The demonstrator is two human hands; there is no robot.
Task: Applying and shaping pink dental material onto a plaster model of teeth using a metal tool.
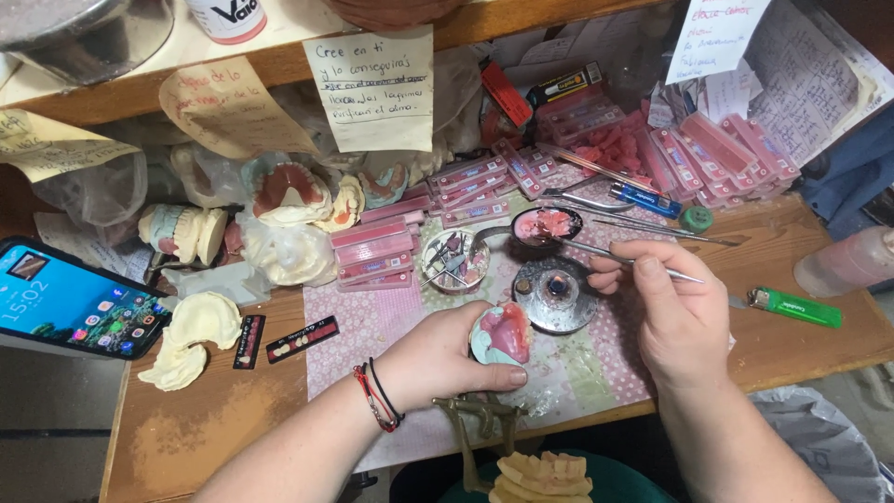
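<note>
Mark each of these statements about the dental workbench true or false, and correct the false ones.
1. The left hand holds a dental model with pink wax. True.
2. The right hand holds a green lighter. False: it holds a thin metal tool; the green lighter lies apart on the wooden table.
3. A smartphone with a lit screen sits at the left. True.
4. The spoon is empty. False: it holds pink material.
5. The left wrist is bare. False: it wears red and black bracelets.

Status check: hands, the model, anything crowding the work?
Left hand cradles denture model. Right hand holds metal instrument, tip at wax spoon. Small burner close between hands.
</note>
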